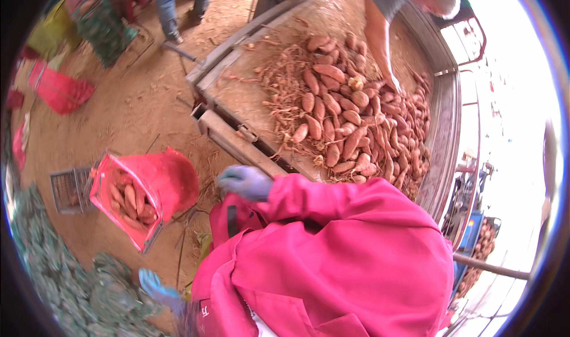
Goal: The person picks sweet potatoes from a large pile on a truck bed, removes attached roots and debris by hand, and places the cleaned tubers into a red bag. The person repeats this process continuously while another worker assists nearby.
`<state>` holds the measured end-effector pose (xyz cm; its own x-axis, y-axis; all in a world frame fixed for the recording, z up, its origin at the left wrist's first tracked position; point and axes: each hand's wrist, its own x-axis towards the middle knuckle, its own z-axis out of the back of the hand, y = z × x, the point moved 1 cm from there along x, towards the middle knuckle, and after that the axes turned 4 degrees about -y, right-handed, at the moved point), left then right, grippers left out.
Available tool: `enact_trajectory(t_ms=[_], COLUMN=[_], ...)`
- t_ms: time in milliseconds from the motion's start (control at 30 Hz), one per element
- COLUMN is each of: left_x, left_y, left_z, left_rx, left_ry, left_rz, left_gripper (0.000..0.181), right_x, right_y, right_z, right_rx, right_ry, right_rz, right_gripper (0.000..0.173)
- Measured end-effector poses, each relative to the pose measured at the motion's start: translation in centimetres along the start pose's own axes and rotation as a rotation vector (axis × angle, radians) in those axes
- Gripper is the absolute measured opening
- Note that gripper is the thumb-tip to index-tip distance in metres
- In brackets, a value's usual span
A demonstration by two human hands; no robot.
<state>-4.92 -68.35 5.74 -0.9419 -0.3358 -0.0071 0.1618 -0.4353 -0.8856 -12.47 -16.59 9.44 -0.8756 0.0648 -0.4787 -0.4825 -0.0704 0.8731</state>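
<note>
My right hand [246, 183], in a purple and teal work glove, is beside the edge of a truck bed [231, 136]. Its fingers look partly curled and blurred, and I cannot tell whether anything is inside them. My left hand [159, 288], in a blue glove, is lower down with its fingers extended and nothing visible in it. Before me a red mesh sack [171, 176] stands on the ground with its mouth open. Sweet potatoes [130, 200] lie inside it. Neither hand touches the sack. On the truck bed lies a large heap of sweet potatoes [352, 105].
A co-worker's hand [394, 84] reaches onto the heap. Loose roots [289, 78] lie at its near side. A grey plastic crate [73, 190] sits behind the red sack. Green mesh sacks [58, 261] pile at lower left. Another red sack [60, 90] lies farther off near other people's legs [167, 7].
</note>
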Motion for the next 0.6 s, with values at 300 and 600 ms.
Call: enact_trajectory(t_ms=[300,600], left_x=[-10.2,-11.4], left_y=[-24.3,-25.9], left_z=[-45.8,-62.1], left_rx=[0.199,0.794], left_ry=[0.875,0.834], left_rz=[-0.908,-1.189], left_gripper=[0.043,0.063], right_x=[-10.6,-5.3], right_y=[-9.1,-10.9], right_z=[31.3,44.1], right_rx=[-0.786,-1.312], right_ry=[-1.065,-1.029], right_rz=[0.122,0.175], right_gripper=[0.023,0.058])
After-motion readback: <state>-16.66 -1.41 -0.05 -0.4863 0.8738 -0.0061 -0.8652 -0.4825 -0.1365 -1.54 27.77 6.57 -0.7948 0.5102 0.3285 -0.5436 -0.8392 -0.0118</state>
